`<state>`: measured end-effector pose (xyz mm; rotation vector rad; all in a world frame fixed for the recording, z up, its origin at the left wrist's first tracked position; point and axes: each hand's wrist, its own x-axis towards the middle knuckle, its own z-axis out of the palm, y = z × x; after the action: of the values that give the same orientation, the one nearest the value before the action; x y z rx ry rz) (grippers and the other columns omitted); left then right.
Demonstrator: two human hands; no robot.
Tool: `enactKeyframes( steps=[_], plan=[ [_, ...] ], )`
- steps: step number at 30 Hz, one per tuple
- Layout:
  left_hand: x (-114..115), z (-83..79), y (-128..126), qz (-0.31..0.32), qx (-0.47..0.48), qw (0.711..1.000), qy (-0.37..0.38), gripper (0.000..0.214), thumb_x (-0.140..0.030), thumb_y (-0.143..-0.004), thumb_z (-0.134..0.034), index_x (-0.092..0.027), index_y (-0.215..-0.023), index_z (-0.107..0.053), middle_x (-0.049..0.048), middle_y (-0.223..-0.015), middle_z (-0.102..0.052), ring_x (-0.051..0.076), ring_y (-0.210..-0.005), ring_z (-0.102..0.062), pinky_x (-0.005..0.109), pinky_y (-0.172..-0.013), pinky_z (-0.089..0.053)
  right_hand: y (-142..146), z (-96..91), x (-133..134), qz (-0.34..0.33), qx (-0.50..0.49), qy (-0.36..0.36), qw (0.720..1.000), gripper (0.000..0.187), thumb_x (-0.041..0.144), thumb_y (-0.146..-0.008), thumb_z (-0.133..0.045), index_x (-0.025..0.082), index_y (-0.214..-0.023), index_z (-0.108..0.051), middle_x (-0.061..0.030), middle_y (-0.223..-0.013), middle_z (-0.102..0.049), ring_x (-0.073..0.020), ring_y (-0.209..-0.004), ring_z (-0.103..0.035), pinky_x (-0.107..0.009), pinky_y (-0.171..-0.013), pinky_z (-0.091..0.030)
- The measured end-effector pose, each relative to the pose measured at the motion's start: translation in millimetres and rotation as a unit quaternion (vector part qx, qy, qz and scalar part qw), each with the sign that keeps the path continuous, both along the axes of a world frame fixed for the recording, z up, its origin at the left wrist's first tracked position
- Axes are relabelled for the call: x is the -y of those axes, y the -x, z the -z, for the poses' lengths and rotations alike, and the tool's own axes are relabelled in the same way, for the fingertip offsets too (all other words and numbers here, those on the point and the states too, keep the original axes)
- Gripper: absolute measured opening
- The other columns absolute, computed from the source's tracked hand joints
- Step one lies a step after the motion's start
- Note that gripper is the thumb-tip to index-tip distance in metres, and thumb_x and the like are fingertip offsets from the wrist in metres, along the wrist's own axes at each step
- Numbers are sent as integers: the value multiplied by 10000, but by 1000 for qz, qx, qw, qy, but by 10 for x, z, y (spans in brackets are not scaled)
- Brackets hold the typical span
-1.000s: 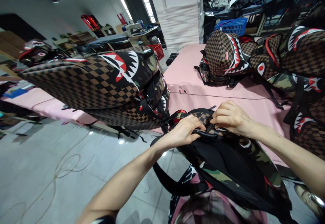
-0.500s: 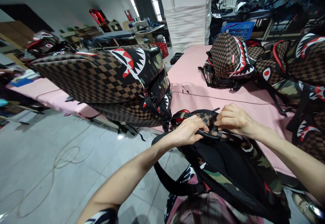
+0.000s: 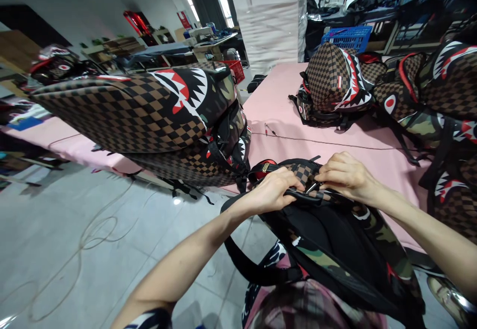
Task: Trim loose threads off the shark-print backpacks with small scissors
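Observation:
A checkered and camouflage backpack (image 3: pixel 335 239) leans tilted from the table edge against my lap, its black padded back and strap facing me. My left hand (image 3: pixel 278 190) is closed on the backpack's top edge, by the black handle. My right hand (image 3: pixel 343 175) is closed in a pinch just to the right. From its fingertips a small pointed metal tool (image 3: pixel 311 188) reaches down to the checkered fabric near the handle; its grip is hidden in the fingers, so I cannot tell its exact kind.
Stacked checkered backpacks (image 3: pixel 141 115) with shark-mouth prints stand at the left of the pink table (image 3: pixel 276 100). More backpacks (image 3: pixel 335 85) are piled at the right. A small red-and-dark tool (image 3: pixel 270 130) lies on the table. A blue crate (image 3: pixel 346 38) and a white-wrapped pillar (image 3: pixel 266 36) are behind.
The pointed metal tool between my right fingers now shows more clearly at the fabric. Both hands stay almost in place, and the view has shifted slightly.

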<state>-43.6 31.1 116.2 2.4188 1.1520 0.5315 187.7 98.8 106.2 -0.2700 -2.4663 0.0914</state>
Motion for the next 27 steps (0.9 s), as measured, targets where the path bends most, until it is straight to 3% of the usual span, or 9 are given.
enactKeyframes(
  steps=[21, 27],
  plan=[
    [-11, 42, 12, 2, 8, 1000, -11, 152, -136, -773, -573, -167, -909, -637, 35, -873, -630, 174, -880, -504, 285, -816, -419, 48, -26, -77, -50, 18, 28, 998, 156, 291, -878, -551, 181, -895, -661, -63, -833, -661, -166, -775, -527, -318, -701, -376],
    [-20, 35, 8, 5, 12, 1000, -9, 149, -124, -772, -573, -154, -904, -636, 36, -887, -641, 170, -869, -503, 286, -822, -417, -20, -39, -69, -24, 12, 42, 999, 170, 303, -880, -547, 176, -916, -653, -70, -828, -662, -172, -779, -533, -322, -707, -388]
  ],
)
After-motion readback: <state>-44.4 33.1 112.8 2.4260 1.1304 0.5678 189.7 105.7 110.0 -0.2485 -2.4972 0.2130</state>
